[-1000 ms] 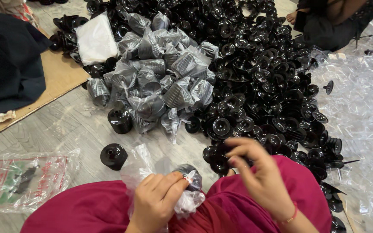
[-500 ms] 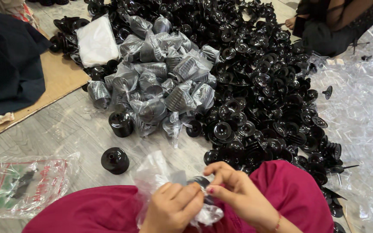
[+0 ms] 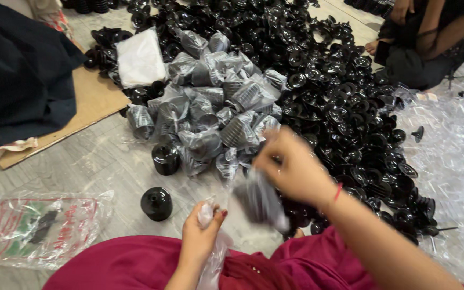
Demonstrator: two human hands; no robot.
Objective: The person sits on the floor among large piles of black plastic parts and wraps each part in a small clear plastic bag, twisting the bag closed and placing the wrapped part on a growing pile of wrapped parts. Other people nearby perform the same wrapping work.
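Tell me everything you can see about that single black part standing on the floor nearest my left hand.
The round black plastic part looks glossy and dome-shaped, with a narrower raised neck on top. It stands upright and unwrapped on the grey floor, apart from the heap. Nothing touches it; a printed clear plastic bag lies to its left, the left hand to its right.

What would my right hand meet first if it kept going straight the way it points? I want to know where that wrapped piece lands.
Probably the heap of bagged black parts just beyond the right hand, which holds a blurred bagged part. Depth is unclear.
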